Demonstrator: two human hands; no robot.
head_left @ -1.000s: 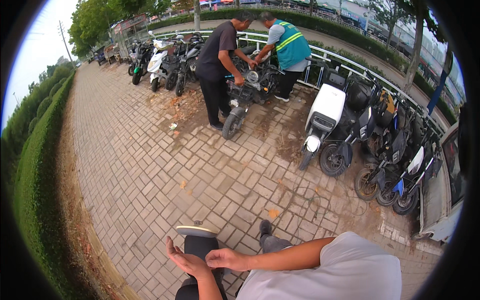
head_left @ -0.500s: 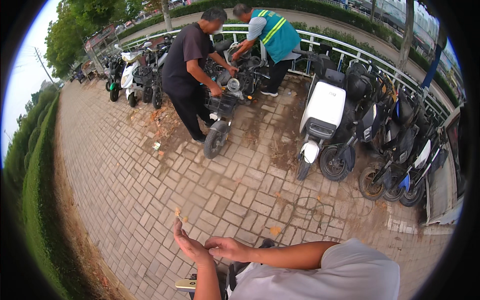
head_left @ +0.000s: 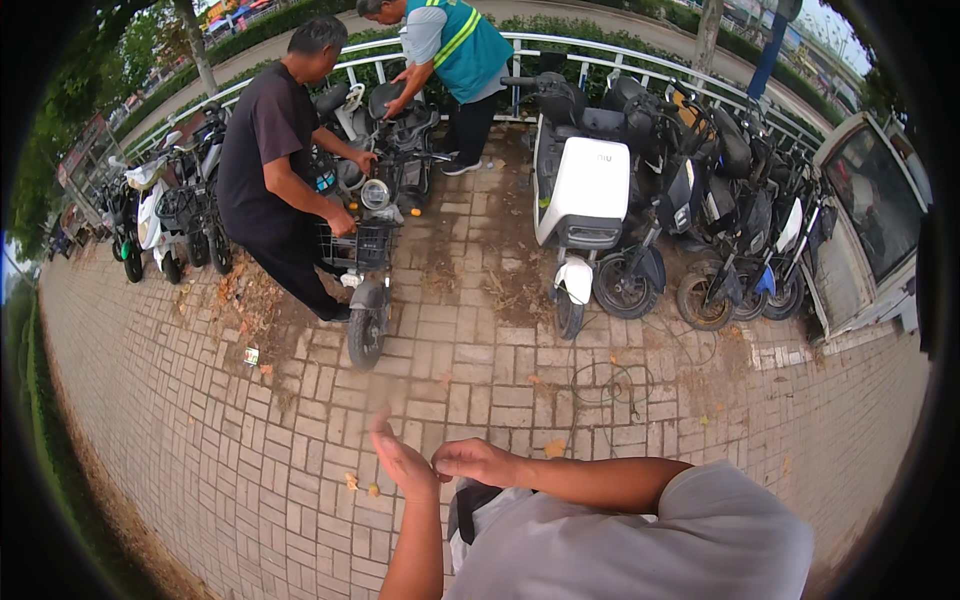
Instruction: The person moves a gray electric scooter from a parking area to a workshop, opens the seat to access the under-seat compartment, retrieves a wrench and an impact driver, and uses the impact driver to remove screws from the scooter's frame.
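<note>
My left hand (head_left: pixel 404 468) is raised in front of me, its fingers stretched out and slightly blurred; nothing shows in it. Close by its wrist, my right hand (head_left: pixel 478 461) is closed, with the fingers curled in toward the left palm. Whatever the right fingers hold, if anything, is hidden. Beyond both hands a person in a dark shirt (head_left: pixel 268 150) grips the front of a dark electric scooter (head_left: pixel 372 265) with a wire basket. Across from them, a person in a teal vest (head_left: pixel 462 50) has hands on its seat.
A white electric scooter (head_left: pixel 585 190) stands right of centre, with several dark scooters (head_left: pixel 725 220) beside it. A vehicle door (head_left: pixel 875 200) is at the far right. More scooters (head_left: pixel 160 215) line the left, along a white railing (head_left: pixel 560 50). A thin cord (head_left: pixel 612 385) lies coiled on the brick paving.
My view has swung right, so the people and scooters sit further left. The teal-vested person's hands are now on the seat. My hands keep nearly the same pose.
</note>
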